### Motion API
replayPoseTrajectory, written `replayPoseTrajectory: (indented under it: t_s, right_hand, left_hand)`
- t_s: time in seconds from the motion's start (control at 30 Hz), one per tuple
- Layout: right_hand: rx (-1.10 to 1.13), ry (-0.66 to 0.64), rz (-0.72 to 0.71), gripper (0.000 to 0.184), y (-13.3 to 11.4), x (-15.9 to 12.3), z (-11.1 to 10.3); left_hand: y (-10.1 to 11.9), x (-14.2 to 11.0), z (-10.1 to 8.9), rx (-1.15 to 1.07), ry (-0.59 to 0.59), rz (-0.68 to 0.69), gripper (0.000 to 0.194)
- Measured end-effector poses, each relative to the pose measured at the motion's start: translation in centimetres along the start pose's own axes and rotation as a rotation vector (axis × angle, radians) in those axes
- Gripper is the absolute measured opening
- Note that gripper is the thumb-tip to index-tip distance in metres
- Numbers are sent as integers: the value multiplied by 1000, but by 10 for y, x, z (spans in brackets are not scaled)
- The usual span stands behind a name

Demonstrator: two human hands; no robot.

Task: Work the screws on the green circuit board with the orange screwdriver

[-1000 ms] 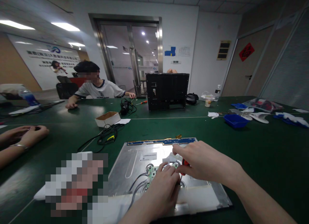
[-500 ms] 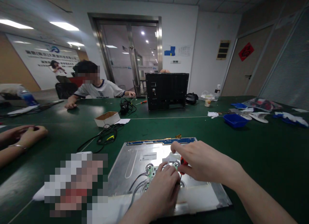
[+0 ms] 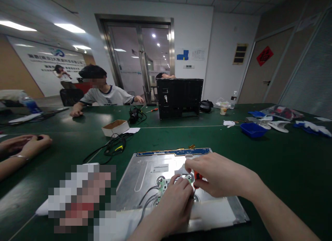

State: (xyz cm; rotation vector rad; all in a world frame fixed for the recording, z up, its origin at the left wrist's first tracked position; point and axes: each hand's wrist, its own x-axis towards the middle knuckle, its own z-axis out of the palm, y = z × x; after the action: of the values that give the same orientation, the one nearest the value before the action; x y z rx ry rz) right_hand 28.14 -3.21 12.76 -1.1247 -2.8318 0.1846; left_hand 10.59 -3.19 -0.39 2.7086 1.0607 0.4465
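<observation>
A silver metal display panel (image 3: 145, 171) lies flat on the green table (image 3: 272, 164) in front of me, with a blue strip along its far edge. My right hand (image 3: 220, 175) is closed around a red-handled screwdriver (image 3: 197, 177), tip down on the panel. My left hand (image 3: 173, 203) rests curled beside it, fingers pressing a small green circuit board (image 3: 163, 185) from which grey wires (image 3: 147, 197) run. Whether the left fingers grip anything is hidden.
A black monitor frame (image 3: 180, 97) stands upright mid-table. Nearby are a cardboard box (image 3: 115, 127), black cables (image 3: 115, 147), a blue tray (image 3: 252, 129) and gloves at right. A seated person (image 3: 103, 94) is across the table; another person's hands (image 3: 24, 144) rest at left.
My right hand shifted very slightly over the panel, still gripping the screwdriver. A head has appeared behind the black monitor frame.
</observation>
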Motion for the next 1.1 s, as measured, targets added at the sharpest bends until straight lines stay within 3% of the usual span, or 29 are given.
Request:
replayPoseTrajectory:
  t_s: [0.13,0.27,0.47,0.7,0.9,1.0,1.1]
  right_hand:
    - [-87,39,54,12,0,1,3]
    - [-80,28,47,19,1,0,5]
    - [-30,-3,6,23,1,-2,4]
    - [-113,63,102,18,0,4,9]
    - [-54,46,12,27,0,-1,6]
    - [-52,30,39,29,0,-2,5]
    - [-105,51,68,20,-1,0,7]
  left_hand:
    - [1,-1,-1,3,3,7,16]
    - [1,-1,-1,-9,9,7,21]
    - [-2,0,2,8,-22,6,12]
    - [-2,-2,1,-22,17,20,11]
    - [-1,0,0,-19,12,12,15]
    - [0,0,-1,-4,1,4,12]
    - [1,-1,-1,-10,7,-13,10]
